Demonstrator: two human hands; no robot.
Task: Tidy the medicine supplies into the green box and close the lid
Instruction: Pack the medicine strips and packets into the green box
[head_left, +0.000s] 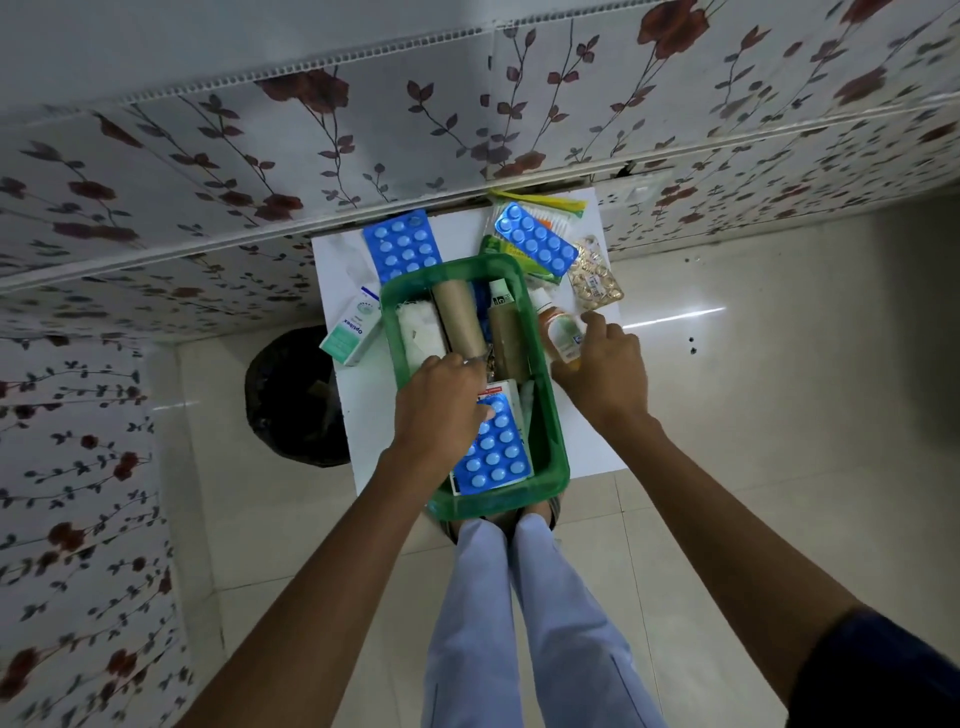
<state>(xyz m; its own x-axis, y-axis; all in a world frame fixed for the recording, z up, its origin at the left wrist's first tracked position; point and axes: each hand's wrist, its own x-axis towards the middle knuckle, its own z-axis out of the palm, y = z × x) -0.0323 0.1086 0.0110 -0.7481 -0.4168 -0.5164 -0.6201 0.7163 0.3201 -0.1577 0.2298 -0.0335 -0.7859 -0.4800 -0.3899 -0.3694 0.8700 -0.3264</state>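
The small orange-capped bottle (561, 332) lies on the white tabletop (587, 436), touching the green box (545, 415) along its right wall, long axis running roughly parallel to that wall. Its body is pale with a green label. The right hand (602, 374) is much the nearer, its grip spread apart around the bottle, not visibly clamped. The left hand (441, 410) sits inside the box, fingers closed on a blue blister pack (493, 452). More blister packs and a carton lie outside; no lid shows.
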